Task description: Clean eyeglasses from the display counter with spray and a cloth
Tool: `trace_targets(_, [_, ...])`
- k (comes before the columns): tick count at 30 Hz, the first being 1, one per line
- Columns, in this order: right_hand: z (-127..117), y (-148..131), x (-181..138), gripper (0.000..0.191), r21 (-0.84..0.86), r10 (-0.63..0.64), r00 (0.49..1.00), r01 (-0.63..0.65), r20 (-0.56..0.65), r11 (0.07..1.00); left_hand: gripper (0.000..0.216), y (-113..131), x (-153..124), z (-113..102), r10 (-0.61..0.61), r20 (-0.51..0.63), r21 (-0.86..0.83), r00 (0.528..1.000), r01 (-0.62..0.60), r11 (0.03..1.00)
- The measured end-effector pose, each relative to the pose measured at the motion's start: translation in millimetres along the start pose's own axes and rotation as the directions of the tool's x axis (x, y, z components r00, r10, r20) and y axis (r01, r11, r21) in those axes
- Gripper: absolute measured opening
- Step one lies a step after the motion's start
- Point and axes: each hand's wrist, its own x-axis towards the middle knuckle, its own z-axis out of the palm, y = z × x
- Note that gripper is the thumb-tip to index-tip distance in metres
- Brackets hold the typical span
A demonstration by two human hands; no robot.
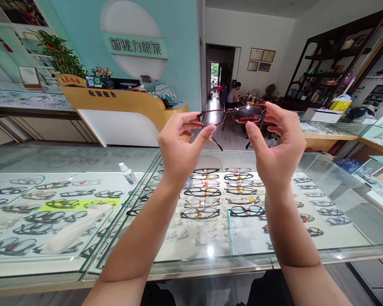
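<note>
Head view: pinches the left rim of dark-red glasses (232,115) between thumb and fingers of left hand (178,146); clamps the right rim likewise with right hand (279,148). Holds them level, high above glass display counter (178,267), rows of frames (204,199) beneath, spray bottle (128,173) leftward.

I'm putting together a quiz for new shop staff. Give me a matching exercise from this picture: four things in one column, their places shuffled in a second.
Things
1. eyeglasses
2. spray bottle
3. white cloth
4. yellow box

Places
A. on the far counter at right
B. lying at the lower left of the glass counter
C. held up by the left hand and right hand
D. on the glass counter, left of the left forearm

Pairs: 1-C, 2-D, 3-B, 4-A
</note>
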Motion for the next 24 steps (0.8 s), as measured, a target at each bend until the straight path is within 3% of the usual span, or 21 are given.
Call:
trace_targets(11, [-3, 9, -1, 0.043, -0.049, 0.053, 0.993, -0.049, 0.101, 0.998, 0.044, 2, -1, -1, -0.003, -0.008, 0.026, 1.000, 0.003, 1.000])
trace_targets(19, [-1, 16, -1, 0.044, -0.056, 0.142, 0.968, -0.133, 0.207, 0.989, 0.045, 6, -2, -2, 0.194, -0.120, 0.125, 0.974, -0.179, 0.976])
trace_targets(24, [0, 21, -3, 0.046, -0.015, 0.176, 0.952, -0.178, 0.248, 0.984, 0.046, 14, -3, -5, 0.189, -0.114, 0.206, 0.975, -0.163, 0.965])
